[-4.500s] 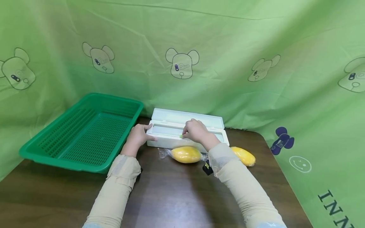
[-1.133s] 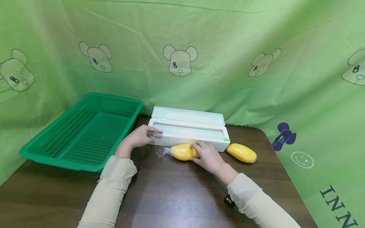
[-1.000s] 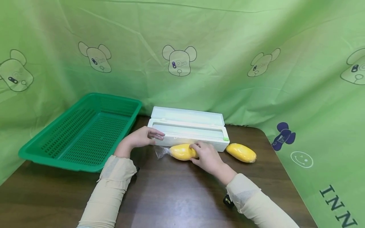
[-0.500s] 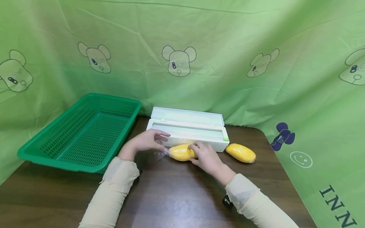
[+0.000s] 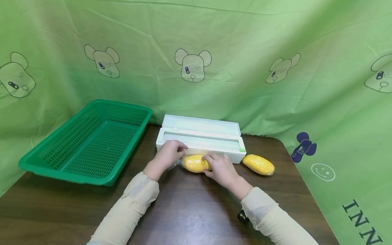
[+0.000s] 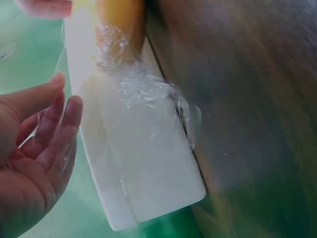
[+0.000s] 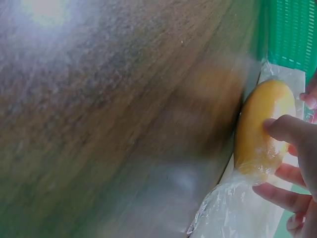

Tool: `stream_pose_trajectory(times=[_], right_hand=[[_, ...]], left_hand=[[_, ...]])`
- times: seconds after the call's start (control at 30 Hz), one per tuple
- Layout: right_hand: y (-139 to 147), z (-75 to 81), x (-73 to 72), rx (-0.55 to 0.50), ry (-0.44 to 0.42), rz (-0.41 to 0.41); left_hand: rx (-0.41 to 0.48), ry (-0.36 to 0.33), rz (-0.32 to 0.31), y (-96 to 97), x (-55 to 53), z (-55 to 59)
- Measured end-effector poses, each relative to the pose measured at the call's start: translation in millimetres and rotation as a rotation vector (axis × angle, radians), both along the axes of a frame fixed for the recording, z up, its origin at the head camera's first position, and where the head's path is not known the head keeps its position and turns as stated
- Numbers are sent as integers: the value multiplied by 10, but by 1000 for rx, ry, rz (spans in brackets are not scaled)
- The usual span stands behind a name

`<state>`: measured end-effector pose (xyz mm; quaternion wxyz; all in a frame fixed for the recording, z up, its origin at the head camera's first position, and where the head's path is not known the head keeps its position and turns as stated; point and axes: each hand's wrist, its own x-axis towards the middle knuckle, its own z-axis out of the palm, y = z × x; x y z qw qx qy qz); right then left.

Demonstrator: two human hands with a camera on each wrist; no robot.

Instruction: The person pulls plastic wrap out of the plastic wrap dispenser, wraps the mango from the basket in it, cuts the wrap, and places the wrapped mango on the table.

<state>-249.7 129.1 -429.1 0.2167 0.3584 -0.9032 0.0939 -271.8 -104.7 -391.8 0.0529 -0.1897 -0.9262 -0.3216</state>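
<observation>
A yellow mango (image 5: 193,164) wrapped in cling film lies against the front of a white cling film dispenser (image 5: 214,147), whose lid stands raised at the back. My right hand (image 5: 222,169) grips its right end, thumb on the near side and fingers on the far side, as the right wrist view shows. A loose twisted film tail (image 6: 148,94) spreads from its left end. Beside that end hovers my left hand (image 5: 168,153), its fingers loosely bent; in the left wrist view thumb and fingertips are apart, with nothing seen gripped.
A second wrapped mango (image 5: 259,164) lies right of the dispenser, near its green slider (image 5: 242,149). A large green basket (image 5: 85,146) stands on the left of the brown table (image 5: 196,211). A green cloth (image 5: 232,85) hangs behind.
Earlier, my right hand was at the dispenser's slider and my left hand on its left end. The right hand now holds the near mango; the left has moved right towards its film tail.
</observation>
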Motion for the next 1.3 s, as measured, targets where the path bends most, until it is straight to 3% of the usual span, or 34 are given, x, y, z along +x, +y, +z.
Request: stream_pose_trajectory(times=[0.2,0.5,0.73,0.87,1.13,1.3], right_hand=[[-34,6,28,16,38,-34],[-81,8,55,17,114,-49],[-119,36,62,41,108,-67],[-125,40,62,47,114,-69],[-131,53,50,54,78,-80],[-112,45,54,60,82,-83]], left_hand=[[-26,53,-61,13,41,-35],[-27,196,-130,-35,129,-149],[-33,250,-174,-54,153,-198],[-63,193,-208,-43,126,-161],[-127,-46,-250,-19,27,-46],[-119,-115,-265,-2,-28,-23]])
